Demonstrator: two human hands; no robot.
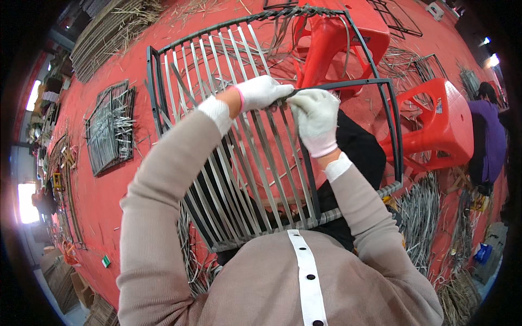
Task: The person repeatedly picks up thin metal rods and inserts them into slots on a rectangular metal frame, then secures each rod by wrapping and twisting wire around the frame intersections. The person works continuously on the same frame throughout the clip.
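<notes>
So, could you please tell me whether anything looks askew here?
Yes, one grey strip slants across the pale strips at left in the dark frame, unlike its neighbours. Loose strips also litter the red floor.

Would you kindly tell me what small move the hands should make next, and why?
Probably draw the strip ends snug against the dark bar: the left hand and right hand meet there, and strips line the frame's left part while its right part has none. The fingers hide exactly what they pinch.
</notes>
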